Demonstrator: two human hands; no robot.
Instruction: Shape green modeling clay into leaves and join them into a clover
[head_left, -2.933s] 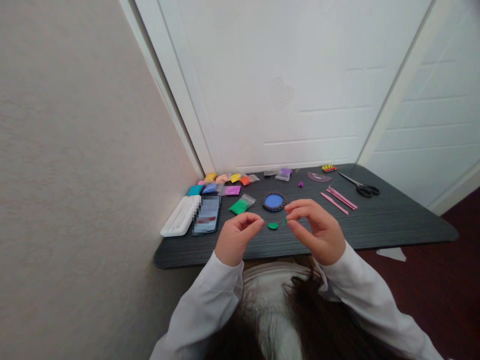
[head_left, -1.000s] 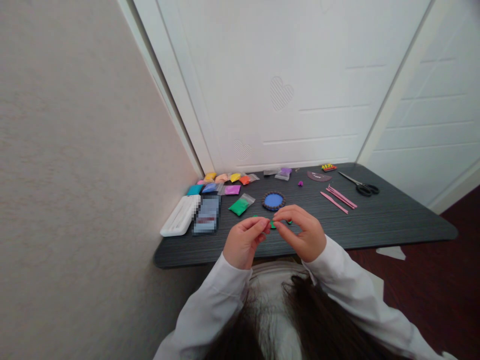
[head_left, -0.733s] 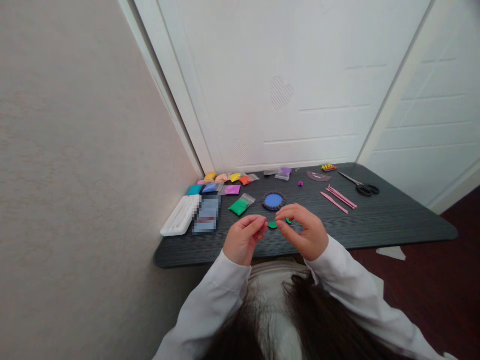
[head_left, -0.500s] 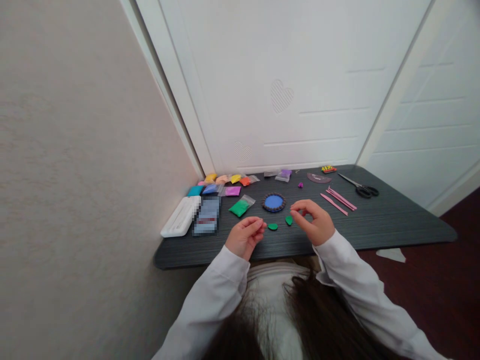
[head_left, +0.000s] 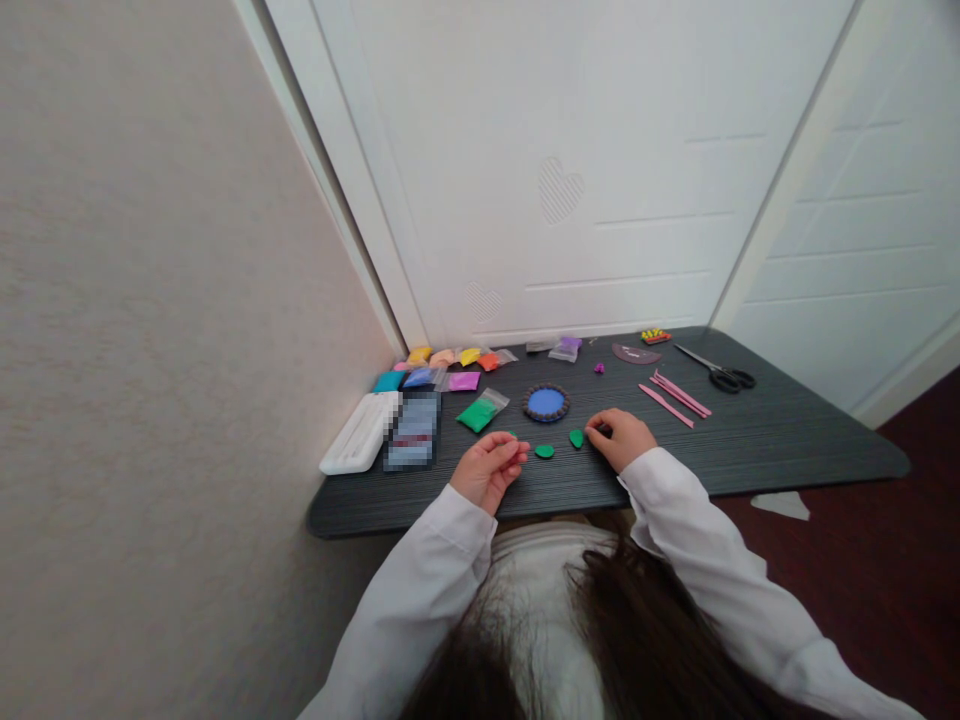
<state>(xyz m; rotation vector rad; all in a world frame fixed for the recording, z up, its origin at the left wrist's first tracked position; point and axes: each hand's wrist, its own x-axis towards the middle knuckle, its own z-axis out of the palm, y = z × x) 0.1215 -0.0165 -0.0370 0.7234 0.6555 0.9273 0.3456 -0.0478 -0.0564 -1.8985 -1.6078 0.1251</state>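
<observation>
Two flat green clay leaves lie near the front of the dark table: one leaf [head_left: 544, 452] between my hands, the other leaf [head_left: 576, 438] just left of my right fingertips. My left hand [head_left: 489, 470] is raised palm-up with thumb and fingers pinched; a speck of green clay [head_left: 513, 435] shows at the fingertips. My right hand [head_left: 621, 440] is low at the table, its fingers curled and closed beside the second leaf. Whatever its fingertips hold, if anything, is hidden. Behind the leaves sits a blue disc [head_left: 547, 402] ringed with a brown beaded border.
An open bag of green clay [head_left: 478, 414] lies left of the disc, several coloured clay packets behind it. A white case [head_left: 361, 432] stands at the left edge. Pink modelling tools [head_left: 666, 405], black-handled scissors [head_left: 731, 378] and a small purple lump [head_left: 599, 369] are to the right.
My right hand has come down to the table beside the right-hand leaf, its fingers more curled. My left hand stays in place, turned slightly so that a bit of green shows.
</observation>
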